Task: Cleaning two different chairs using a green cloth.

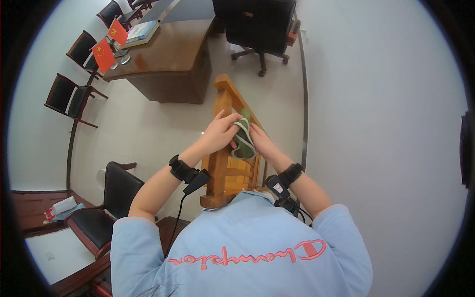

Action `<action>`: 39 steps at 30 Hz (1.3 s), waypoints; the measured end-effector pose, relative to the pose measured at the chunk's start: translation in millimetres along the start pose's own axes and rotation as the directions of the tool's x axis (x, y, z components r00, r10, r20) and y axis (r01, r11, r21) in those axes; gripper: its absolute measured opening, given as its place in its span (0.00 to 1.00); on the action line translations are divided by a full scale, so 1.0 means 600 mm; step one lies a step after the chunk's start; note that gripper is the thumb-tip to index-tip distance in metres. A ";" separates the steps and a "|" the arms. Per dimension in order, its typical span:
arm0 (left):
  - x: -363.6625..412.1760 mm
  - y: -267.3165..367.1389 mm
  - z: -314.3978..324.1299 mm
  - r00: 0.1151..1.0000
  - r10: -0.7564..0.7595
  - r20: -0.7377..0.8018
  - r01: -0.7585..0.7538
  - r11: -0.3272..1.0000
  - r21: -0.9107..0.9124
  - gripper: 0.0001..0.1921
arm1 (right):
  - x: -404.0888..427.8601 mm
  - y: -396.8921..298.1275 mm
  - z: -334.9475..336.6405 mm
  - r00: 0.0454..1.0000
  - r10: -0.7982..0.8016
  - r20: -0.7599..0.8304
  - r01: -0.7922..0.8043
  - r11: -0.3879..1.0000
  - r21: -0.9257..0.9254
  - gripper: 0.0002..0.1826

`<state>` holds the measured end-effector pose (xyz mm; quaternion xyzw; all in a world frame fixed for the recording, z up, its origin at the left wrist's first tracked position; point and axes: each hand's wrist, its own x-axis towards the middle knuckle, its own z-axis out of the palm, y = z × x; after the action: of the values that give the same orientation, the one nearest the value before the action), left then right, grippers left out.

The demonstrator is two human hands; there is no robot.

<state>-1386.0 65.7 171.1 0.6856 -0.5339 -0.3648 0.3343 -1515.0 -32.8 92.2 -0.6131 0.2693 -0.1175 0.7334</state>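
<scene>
Both my hands grip a folded green cloth with pale edging in front of me. My left hand pinches its left side, fingers bent around the folds. On the other side, my right hand presses against the cloth, its fingertips partly hidden. Directly below stands a light-brown wooden piece of furniture with a long upright rail and slats, perhaps a chair or rack. The cloth lies close over its rail; whether it touches the wood cannot be told. Black straps with small devices and cables circle both wrists.
A brown desk ahead bears books and small red flags. A black swivel chair stands beyond. Black chairs line the left wall; an armchair is nearer. A white wall rises on the right.
</scene>
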 end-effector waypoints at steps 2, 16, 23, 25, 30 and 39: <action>0.004 -0.008 0.008 0.999 0.041 -0.020 -0.040 0.999 0.033 0.10 | -0.017 -0.020 0.019 0.987 0.140 0.080 -0.156 0.953 0.261 0.16; -0.042 -0.049 0.016 0.955 0.156 -0.254 0.046 0.765 0.642 0.31 | -0.043 0.040 -0.067 0.986 0.072 0.148 -0.164 0.349 0.922 0.21; -0.122 -0.135 -0.006 0.927 -0.078 -0.368 0.071 0.997 -0.031 0.39 | -0.075 0.116 -0.168 0.974 -0.186 -0.130 0.225 0.854 0.468 0.23; -0.145 -0.134 -0.008 0.916 -0.149 -0.372 0.137 0.989 -0.059 0.38 | -0.080 0.120 -0.186 0.990 0.088 -0.107 0.062 0.412 0.909 0.21; -0.194 -0.126 0.003 0.806 -0.294 -0.514 0.306 0.950 -0.064 0.37 | -0.055 0.236 -0.223 0.953 0.264 -0.151 0.037 0.393 0.919 0.21; -0.210 -0.155 0.018 0.606 -0.331 -0.723 0.453 0.891 -0.028 0.31 | 0.005 0.376 -0.233 0.860 0.500 -0.106 -0.185 0.498 0.847 0.19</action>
<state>-1370.7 207.1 104.8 0.8963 -0.2260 -0.0924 0.3703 -1623.5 -101.3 -140.0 -0.1095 0.4242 -0.1804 0.8807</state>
